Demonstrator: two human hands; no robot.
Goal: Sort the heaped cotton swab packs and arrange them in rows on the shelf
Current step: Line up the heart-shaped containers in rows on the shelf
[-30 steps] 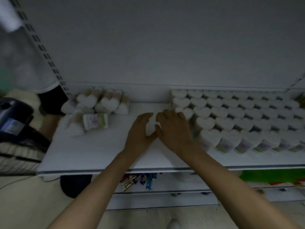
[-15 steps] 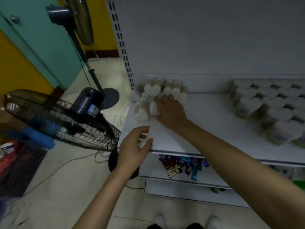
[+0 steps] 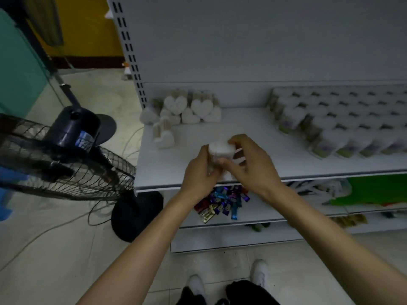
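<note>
A white heart-lidded cotton swab pack [image 3: 221,148] is held above the front of the white shelf [image 3: 275,139]. My left hand [image 3: 201,172] grips its left side and my right hand [image 3: 251,166] curls round its right side and top. A heap of the same packs [image 3: 185,111] lies at the shelf's back left, with one pack [image 3: 164,135] lying apart in front of it. Neat rows of packs [image 3: 343,124] fill the right part of the shelf.
A standing fan [image 3: 66,150] leans close to the shelf's left end, cables trailing on the floor. Wrapped sweets [image 3: 222,203] lie on the lower shelf under my hands. A perforated upright [image 3: 130,53] borders the shelf's left side. My white shoes [image 3: 259,274] stand below.
My right hand has pulled back from the heap with a pack, and my left hand has come up off the shelf edge to grip it too. The view has swung back right.
</note>
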